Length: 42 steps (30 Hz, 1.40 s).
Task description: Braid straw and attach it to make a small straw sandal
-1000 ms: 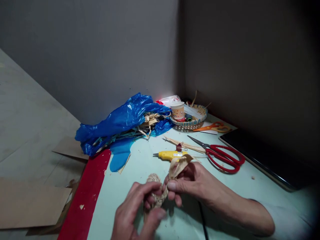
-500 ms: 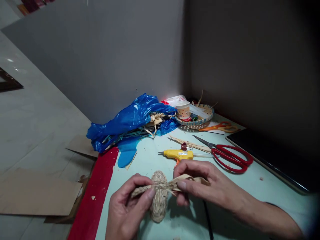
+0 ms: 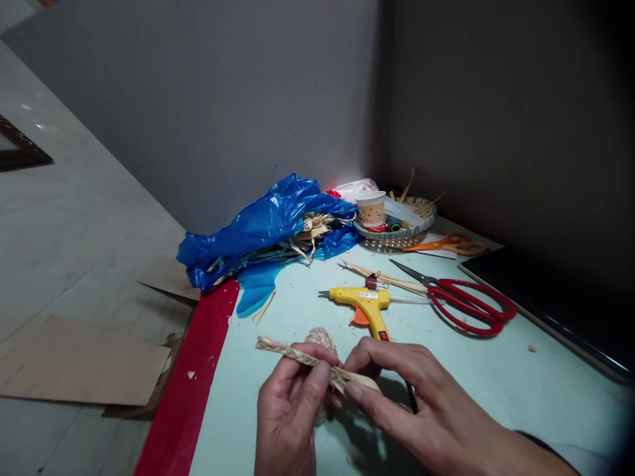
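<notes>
My left hand (image 3: 297, 396) pinches a braided straw cord (image 3: 290, 352) between thumb and fingers, its end sticking out to the upper left. Close by on the right, my right hand (image 3: 407, 390) is closed on the loose flat straw strands (image 3: 358, 380) where the braid ends. Behind and below the hands is an oval coil of braided straw (image 3: 321, 338); my fingers cover most of its middle, and whether the held braid joins it I cannot tell. A yellow glue gun (image 3: 360, 299) with an orange trigger lies just beyond my right hand.
Red-handled scissors (image 3: 466, 307) lie right of the glue gun, near a black flat device (image 3: 546, 311). Behind are straw strips (image 3: 387, 277), orange-handled scissors (image 3: 441, 244), a woven basket (image 3: 397, 237) holding a paper cup (image 3: 370, 208), and a blue plastic bag (image 3: 262, 215) with straw. A grey partition (image 3: 248, 99) stands behind.
Both hands have shifted: the left moved right and its grip slid along the braid, so more of the braid's end shows. The camera view has turned slightly, and the glue gun's handle is now uncovered.
</notes>
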Available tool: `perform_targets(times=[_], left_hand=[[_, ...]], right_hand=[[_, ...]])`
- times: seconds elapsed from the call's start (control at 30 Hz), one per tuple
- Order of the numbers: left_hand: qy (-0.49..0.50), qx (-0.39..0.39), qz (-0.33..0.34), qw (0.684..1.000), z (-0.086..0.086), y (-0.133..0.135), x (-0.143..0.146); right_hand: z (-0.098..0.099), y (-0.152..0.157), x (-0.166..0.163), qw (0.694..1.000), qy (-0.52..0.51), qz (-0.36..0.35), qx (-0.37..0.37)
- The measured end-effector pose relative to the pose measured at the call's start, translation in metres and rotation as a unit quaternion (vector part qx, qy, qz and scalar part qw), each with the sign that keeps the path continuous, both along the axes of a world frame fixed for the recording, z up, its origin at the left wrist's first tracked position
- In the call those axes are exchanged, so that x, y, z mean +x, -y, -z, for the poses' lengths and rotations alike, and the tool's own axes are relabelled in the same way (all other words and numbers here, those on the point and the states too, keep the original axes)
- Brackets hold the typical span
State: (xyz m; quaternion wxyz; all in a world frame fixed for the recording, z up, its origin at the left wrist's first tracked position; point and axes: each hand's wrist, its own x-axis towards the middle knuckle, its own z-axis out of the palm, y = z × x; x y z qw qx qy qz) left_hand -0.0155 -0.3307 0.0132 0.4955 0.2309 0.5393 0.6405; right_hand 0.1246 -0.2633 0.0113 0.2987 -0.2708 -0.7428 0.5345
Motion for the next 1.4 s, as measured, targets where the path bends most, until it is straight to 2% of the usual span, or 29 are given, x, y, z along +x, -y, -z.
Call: perform_targets(times=[0.13, 0.4, 0.53, 0.67, 0.87, 1.0, 1.1, 1.27, 1.4], left_hand=[[-0.068, -0.019, 0.005, 0.997, -0.001, -0.002, -0.005], [0.053, -0.042, 0.09, 0.994, -0.006, -0.003, -0.009], [0.059, -0.044, 0.114, 0.991, -0.007, -0.002, -0.011], [0.066, -0.06, 0.105, 0.99, -0.005, -0.001, -0.012], [-0.038, -0.06, 0.065, 0.995, -0.006, -0.004, -0.009], [-0.065, -0.076, 0.055, 0.993, -0.006, -0.003, -0.007], [-0.046, -0.069, 0.053, 0.995, -0.005, -0.003, -0.007], [0.055, -0.051, 0.088, 0.993, 0.001, -0.005, -0.011], [0.066, -0.049, 0.12, 0.989, 0.002, -0.005, -0.014]], right_hand=[[-0.006, -0.007, 0.001, 0.998, 0.015, -0.028, -0.055], [0.0, -0.009, -0.001, 0.996, 0.004, 0.002, -0.085], [0.002, -0.009, 0.0, 0.991, -0.031, -0.034, -0.126], [0.003, -0.008, 0.002, 0.99, -0.012, -0.032, -0.136], [0.003, -0.011, -0.001, 0.987, 0.018, -0.032, -0.154], [0.006, -0.014, 0.0, 0.982, -0.01, -0.043, -0.185], [0.006, -0.015, 0.002, 0.97, -0.035, -0.07, -0.231], [0.002, -0.018, 0.002, 0.946, -0.077, -0.122, -0.291], [-0.001, -0.02, 0.004, 0.95, -0.071, -0.12, -0.281]])
